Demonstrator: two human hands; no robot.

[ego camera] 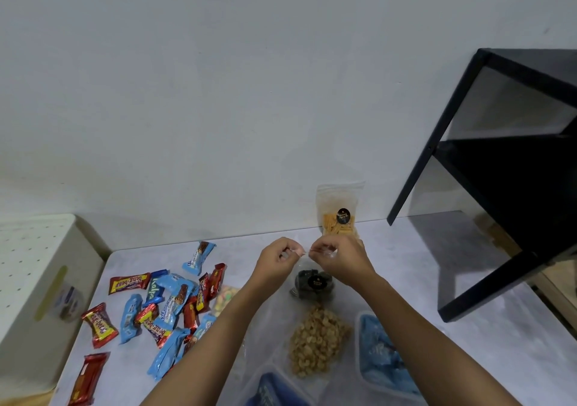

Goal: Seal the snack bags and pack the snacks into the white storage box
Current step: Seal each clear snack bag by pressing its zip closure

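Both hands pinch the top edge of a clear zip bag of dark snacks (312, 284) that stands on the table. My left hand (278, 260) pinches the left end of the strip and my right hand (340, 259) pinches the right end. Behind them a clear bag of yellow chips (340, 215) with a black sticker leans against the wall. A clear bag of tan puffs (315, 340) lies nearer to me. The white storage box (31, 281) stands at the left, off the table's edge.
Several red and blue wrapped snack bars (162, 309) lie scattered on the left of the table (468, 359). Two clear tubs holding blue packets (384, 359) sit at the near edge. A black shelf frame (499, 168) stands on the right.
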